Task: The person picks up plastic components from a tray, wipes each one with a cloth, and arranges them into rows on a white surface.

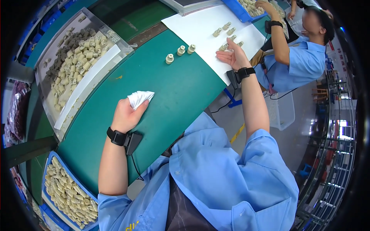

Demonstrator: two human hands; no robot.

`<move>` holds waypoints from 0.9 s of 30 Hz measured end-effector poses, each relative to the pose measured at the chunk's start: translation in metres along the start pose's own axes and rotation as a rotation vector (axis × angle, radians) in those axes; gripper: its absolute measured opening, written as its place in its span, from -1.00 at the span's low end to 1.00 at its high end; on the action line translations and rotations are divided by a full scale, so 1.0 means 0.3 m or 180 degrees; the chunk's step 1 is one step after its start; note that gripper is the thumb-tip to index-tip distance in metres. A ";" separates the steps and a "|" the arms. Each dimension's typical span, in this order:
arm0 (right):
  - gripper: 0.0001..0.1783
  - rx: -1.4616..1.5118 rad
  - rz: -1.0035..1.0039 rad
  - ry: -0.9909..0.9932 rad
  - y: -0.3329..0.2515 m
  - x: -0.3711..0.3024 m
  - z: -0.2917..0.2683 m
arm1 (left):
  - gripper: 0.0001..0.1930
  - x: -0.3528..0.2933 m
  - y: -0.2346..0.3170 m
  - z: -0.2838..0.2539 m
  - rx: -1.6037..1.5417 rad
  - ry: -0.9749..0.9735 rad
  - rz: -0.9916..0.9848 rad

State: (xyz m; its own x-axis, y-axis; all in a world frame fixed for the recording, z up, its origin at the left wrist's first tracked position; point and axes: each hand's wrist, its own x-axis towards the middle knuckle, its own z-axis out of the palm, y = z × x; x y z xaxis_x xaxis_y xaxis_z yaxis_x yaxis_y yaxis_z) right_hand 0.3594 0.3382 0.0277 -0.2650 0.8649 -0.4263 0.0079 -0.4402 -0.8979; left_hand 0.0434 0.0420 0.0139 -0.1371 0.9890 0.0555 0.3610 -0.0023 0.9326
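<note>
My left hand [129, 114] is closed around a bunched white cloth [139, 98] above the green table mat. On the far right, my right hand [235, 57] reaches over a white sheet [204, 29], palm turned up and fingers stretched out. Beside its fingertips stand small cream cylindrical parts with metal tops, one of them a cream part [223, 47] right at the fingers; whether they touch is hard to see. Several more such parts [217, 32] stand farther back on the sheet. Three others, including a cream part [169, 58], stand on the green mat [173, 84] left of the sheet.
A clear-walled tray [50, 96] at the left holds a heap of cream and grey parts. Below it, a blue bin [69, 169] is full of similar pieces. Another blue bin [241, 14] stands at the back, near a co-worker [304, 57] in a blue shirt at the right.
</note>
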 end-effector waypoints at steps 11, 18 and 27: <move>-0.28 -0.0175 0.0013 0.0029 0.003 0.025 -0.004 | -0.78 -0.001 -0.019 0.004 -0.0039 -0.0025 -0.0066; -0.23 -0.0445 -0.0094 0.0020 0.011 0.039 -0.007 | -0.78 0.005 -0.009 0.002 0.0057 -0.0032 -0.0087; -0.35 -0.0043 0.0054 0.0292 -0.003 0.009 0.011 | -0.78 -0.007 -0.032 0.004 0.0048 -0.0033 -0.0027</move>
State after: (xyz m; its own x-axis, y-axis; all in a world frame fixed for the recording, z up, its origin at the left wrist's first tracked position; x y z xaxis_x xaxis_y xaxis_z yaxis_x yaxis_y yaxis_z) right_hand 0.3555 0.3401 0.0278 -0.1752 0.8761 -0.4491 0.0246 -0.4521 -0.8916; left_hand 0.0413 0.0400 0.0043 -0.1307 0.9904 0.0439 0.3737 0.0082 0.9275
